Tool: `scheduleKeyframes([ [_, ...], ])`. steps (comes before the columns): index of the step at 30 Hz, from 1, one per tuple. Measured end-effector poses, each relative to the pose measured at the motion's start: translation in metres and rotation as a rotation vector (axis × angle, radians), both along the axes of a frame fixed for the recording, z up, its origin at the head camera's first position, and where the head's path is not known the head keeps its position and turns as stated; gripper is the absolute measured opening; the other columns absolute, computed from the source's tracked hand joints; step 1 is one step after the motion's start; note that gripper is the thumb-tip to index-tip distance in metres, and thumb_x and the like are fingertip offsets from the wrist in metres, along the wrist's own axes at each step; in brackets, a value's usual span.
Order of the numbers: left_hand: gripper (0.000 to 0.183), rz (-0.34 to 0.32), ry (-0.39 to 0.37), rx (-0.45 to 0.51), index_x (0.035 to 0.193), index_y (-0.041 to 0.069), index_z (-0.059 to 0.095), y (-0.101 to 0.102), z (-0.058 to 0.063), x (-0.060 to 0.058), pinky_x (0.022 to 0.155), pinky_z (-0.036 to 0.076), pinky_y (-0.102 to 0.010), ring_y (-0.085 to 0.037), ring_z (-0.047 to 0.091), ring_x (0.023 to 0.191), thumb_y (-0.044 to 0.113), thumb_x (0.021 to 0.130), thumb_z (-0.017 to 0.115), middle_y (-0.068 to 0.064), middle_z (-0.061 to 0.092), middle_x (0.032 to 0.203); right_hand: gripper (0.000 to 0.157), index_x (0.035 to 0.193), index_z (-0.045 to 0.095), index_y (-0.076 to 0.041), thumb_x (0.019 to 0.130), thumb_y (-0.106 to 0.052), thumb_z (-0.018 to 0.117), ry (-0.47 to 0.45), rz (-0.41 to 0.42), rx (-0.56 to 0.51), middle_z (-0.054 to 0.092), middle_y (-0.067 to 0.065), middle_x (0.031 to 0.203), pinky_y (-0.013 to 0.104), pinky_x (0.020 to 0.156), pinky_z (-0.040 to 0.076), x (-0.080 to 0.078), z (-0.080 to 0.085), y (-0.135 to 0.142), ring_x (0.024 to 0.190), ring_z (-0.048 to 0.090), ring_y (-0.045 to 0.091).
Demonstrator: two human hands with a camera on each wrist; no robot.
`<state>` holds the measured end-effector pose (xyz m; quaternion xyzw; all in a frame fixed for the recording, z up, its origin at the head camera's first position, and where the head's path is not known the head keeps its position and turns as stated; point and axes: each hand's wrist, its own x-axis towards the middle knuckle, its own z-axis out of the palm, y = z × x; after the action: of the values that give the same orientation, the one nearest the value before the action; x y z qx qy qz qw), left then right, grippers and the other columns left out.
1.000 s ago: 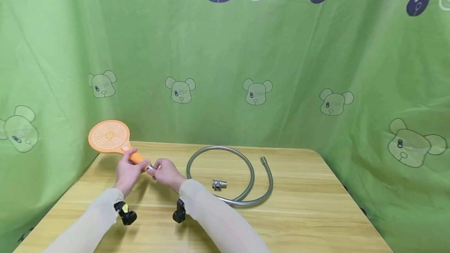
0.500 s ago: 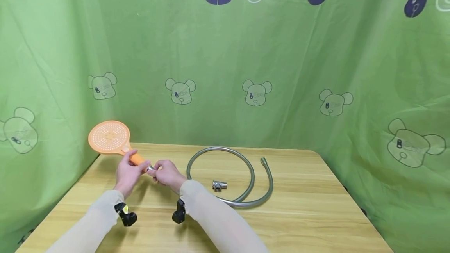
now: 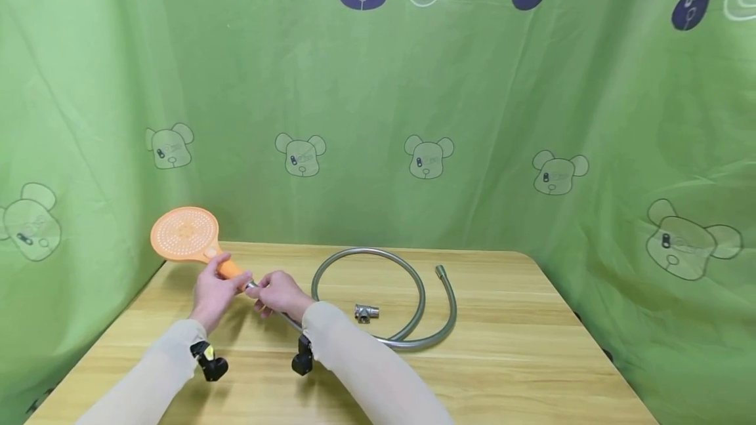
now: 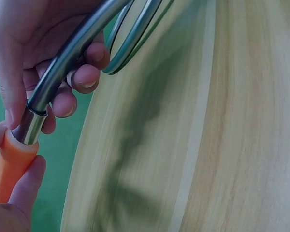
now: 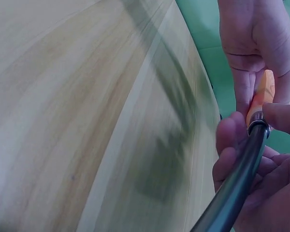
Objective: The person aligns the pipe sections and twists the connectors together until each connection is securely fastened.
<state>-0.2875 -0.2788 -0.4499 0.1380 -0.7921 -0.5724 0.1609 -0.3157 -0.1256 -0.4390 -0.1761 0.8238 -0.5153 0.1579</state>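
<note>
An orange shower head (image 3: 185,233) with a round perforated face is held above the table's left side. My left hand (image 3: 214,292) grips its orange handle (image 4: 13,166) between thumb and fingers. At the handle's lower end, my right hand (image 3: 282,294) pinches the metal end fitting (image 4: 31,126) of a grey shower hose (image 4: 72,50). In the left wrist view the fitting sits against the handle's end, in line with it. The hose (image 5: 237,183) runs back under my right palm in the right wrist view. Whether the threads are engaged is hidden.
The rest of the hose (image 3: 422,300) loops on the wooden table (image 3: 520,359), its other end fitting (image 3: 440,271) lying to the right. Within the loop lies a small chrome tee valve (image 3: 366,313). A green printed curtain (image 3: 366,208) encloses the back and sides.
My right fingers have shifted slightly around the hose fitting, and more hose shows below that hand. My left hand keeps its hold on the shower head. The head view has shifted slightly.
</note>
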Motion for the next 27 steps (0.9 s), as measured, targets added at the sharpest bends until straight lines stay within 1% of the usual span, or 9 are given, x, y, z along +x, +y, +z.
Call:
scheduleKeyframes([
  [3,0.080,0.009,-0.014,-0.044,0.155,0.007,0.034,0.000,-0.001,0.001,0.072,0.055,-0.016,-0.013,0.063,0.086,0.021,0.089,0.077,-0.025,0.056,0.128,0.021,0.082,0.062,-0.011,0.093,-0.026,0.073,0.003,0.004,0.031,0.073,0.009,0.070,0.030,0.049,0.047,0.001,-0.001,0.001,0.052,0.064,0.021],
  [6,0.079,0.019,-0.021,-0.055,0.155,0.007,0.035,0.000,0.000,0.001,0.071,0.054,-0.015,-0.013,0.064,0.086,0.021,0.089,0.077,-0.025,0.055,0.131,0.020,0.087,0.063,-0.011,0.093,-0.027,0.072,0.031,0.000,0.056,0.073,0.009,0.072,0.034,0.054,0.054,0.001,0.000,0.002,0.058,0.069,0.025],
  [9,0.080,0.026,-0.023,-0.063,0.154,0.004,0.035,0.002,0.000,0.001,0.069,0.055,-0.016,-0.012,0.064,0.083,0.021,0.089,0.077,-0.027,0.056,0.131,0.019,0.090,0.064,-0.011,0.093,-0.027,0.072,0.069,-0.008,0.076,0.073,0.010,0.075,0.033,0.055,0.054,0.000,0.000,0.004,0.063,0.071,0.028],
  [11,0.079,0.031,-0.025,-0.056,0.153,0.004,0.036,0.003,0.000,0.001,0.068,0.055,-0.016,-0.011,0.064,0.080,0.020,0.088,0.078,-0.027,0.056,0.130,0.018,0.089,0.066,-0.011,0.093,-0.028,0.072,0.106,-0.007,0.098,0.073,0.010,0.076,0.028,0.054,0.051,-0.001,-0.001,0.006,0.063,0.069,0.024],
  [14,0.079,0.041,-0.029,-0.055,0.153,0.004,0.038,0.004,0.000,0.001,0.066,0.055,-0.017,-0.008,0.063,0.076,0.020,0.087,0.079,-0.027,0.057,0.130,0.018,0.089,0.069,-0.013,0.092,-0.031,0.071,0.150,-0.008,0.133,0.071,0.005,0.075,0.024,0.052,0.045,-0.004,-0.003,0.010,0.060,0.062,0.016],
  [15,0.078,0.041,-0.029,-0.054,0.153,0.004,0.038,0.005,0.000,0.001,0.066,0.055,-0.017,-0.008,0.063,0.076,0.020,0.088,0.078,-0.027,0.056,0.131,0.019,0.089,0.069,-0.013,0.092,-0.032,0.071,0.157,-0.006,0.137,0.070,0.003,0.073,0.024,0.053,0.045,-0.004,-0.003,0.012,0.059,0.060,0.014],
  [18,0.078,0.044,-0.038,-0.067,0.153,0.005,0.038,0.005,0.000,0.001,0.066,0.055,-0.016,-0.008,0.063,0.076,0.022,0.088,0.078,-0.027,0.056,0.133,0.022,0.092,0.071,-0.014,0.092,-0.036,0.071,0.182,0.008,0.147,0.065,-0.002,0.072,0.024,0.056,0.047,-0.008,-0.005,0.018,0.061,0.058,0.012],
  [20,0.078,0.042,-0.045,-0.078,0.154,0.005,0.037,0.004,-0.001,0.001,0.067,0.054,-0.016,-0.009,0.063,0.078,0.023,0.089,0.077,-0.027,0.056,0.134,0.024,0.094,0.071,-0.014,0.093,-0.038,0.070,0.203,0.025,0.153,0.066,-0.004,0.075,0.023,0.060,0.049,-0.010,-0.005,0.023,0.065,0.059,0.011],
  [27,0.080,0.033,-0.068,-0.088,0.153,0.001,0.035,0.004,-0.005,0.002,0.065,0.053,-0.018,-0.010,0.066,0.076,0.026,0.090,0.077,-0.027,0.058,0.130,0.024,0.102,0.071,-0.013,0.096,-0.036,0.066,0.237,0.051,0.178,0.067,-0.004,0.088,0.025,0.072,0.053,-0.014,-0.003,0.043,0.078,0.060,0.009],
])
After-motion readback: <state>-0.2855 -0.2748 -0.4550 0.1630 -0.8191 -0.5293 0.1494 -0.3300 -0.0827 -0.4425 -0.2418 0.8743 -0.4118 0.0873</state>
